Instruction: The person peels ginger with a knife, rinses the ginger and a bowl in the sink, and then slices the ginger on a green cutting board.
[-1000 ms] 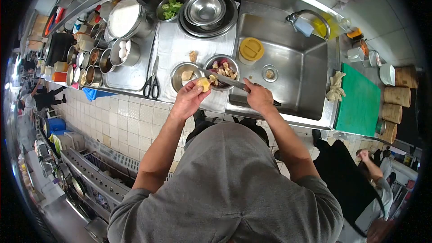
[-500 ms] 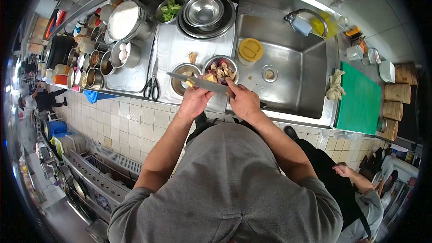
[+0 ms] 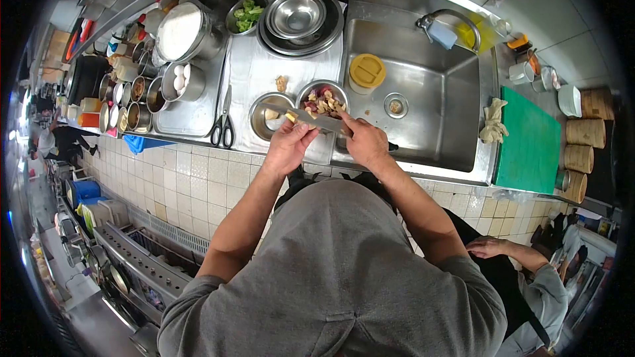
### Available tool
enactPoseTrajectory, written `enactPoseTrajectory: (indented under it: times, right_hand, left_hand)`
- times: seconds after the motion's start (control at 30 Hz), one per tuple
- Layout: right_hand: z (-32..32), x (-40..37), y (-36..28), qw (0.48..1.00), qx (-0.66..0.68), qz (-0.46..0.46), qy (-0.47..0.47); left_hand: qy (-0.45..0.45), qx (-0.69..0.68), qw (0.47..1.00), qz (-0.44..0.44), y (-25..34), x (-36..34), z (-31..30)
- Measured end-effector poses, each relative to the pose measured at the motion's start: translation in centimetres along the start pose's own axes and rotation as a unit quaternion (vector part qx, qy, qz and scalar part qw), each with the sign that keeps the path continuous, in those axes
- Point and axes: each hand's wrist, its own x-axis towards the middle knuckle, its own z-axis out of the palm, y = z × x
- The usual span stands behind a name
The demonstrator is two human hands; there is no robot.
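My right hand [image 3: 368, 142] is closed on a broad knife [image 3: 320, 119], whose blade points left across the front of two steel bowls. Pinched in my left hand [image 3: 288, 147], against the blade, is a small yellowish food piece [image 3: 292, 118]. Just beyond my left hand, the left bowl [image 3: 256, 122] holds a few pale pieces. Beside it, the right bowl [image 3: 303, 94] is filled with chopped reddish and pale pieces [image 3: 324, 102]. A brown knobbly piece [image 3: 282, 84] lies on the white cloth [image 3: 248, 69] behind the left bowl.
Scissors [image 3: 223, 129] lie left of the bowls. Stacked bowls [image 3: 297, 16] and a bowl of greens [image 3: 248, 16] stand behind. A yellow-lidded tub [image 3: 367, 73] sits by the sink [image 3: 430, 106]. Farther right is a green board [image 3: 527, 142]. Another person's hand [image 3: 487, 246] shows at lower right.
The knife has shifted slightly right and down with my right hand. My left hand stays nearly in place. At lower right, the other person's hand has moved left.
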Motion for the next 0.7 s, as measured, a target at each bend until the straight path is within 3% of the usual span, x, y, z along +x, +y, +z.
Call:
enactPoseTrajectory:
  times: [0.27,0.4,0.47,0.63,0.7]
  right_hand:
    - [0.0,0.4,3.1,0.998,0.041,0.040,-0.004]
    - [-1.7,-0.3,-1.1,0.998,0.050,0.037,0.005]
    - [-1.7,-0.8,-2.2,0.999,0.042,-0.018,0.016]
    - [-2.0,-0.8,-3.8,0.999,0.035,-0.007,-0.024]
    - [-1.2,-0.8,-3.5,0.999,0.034,-0.024,0.022]
  left_hand:
    - [-0.042,0.007,0.999,-0.004,1.4,0.0,1.3]
    - [-0.025,0.026,0.999,0.010,0.8,0.6,1.4]
    - [-0.017,0.047,0.999,0.007,0.6,0.6,1.4]
    - [-0.016,0.061,0.998,0.009,0.0,0.9,1.4]
    - [0.002,0.062,0.998,0.005,-0.1,0.7,1.4]
